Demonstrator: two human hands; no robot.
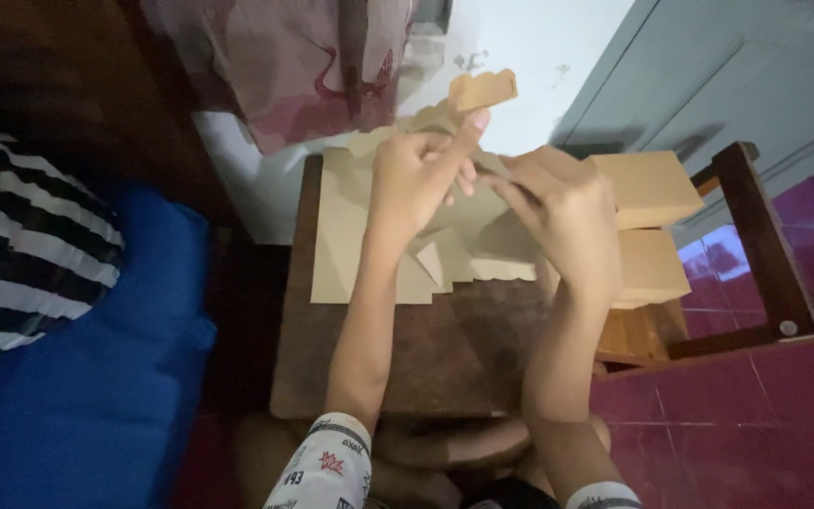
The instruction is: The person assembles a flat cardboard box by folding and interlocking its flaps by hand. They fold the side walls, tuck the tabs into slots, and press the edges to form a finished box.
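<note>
Both hands on a tan paper sheet above a small wooden counter.

Left hand (418, 179) fingers pinch the paper sheet (445, 118), its notched tab raised. Right hand (562, 212) fingers grip the same sheet's lower part. Flat cut sheets (350, 245) lie on the counter (407, 358); folded boxes (652, 188) are stacked at right.

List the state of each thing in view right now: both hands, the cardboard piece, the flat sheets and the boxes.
Left hand: fingers pinched on the cardboard piece.
Right hand: fingers closed on the same piece.
Cardboard piece: partly folded, held above the table, one tab sticking up.
Flat cardboard sheets: unfolded, lying on the wooden table.
Folded boxes: assembled, stacked at the right.
</note>
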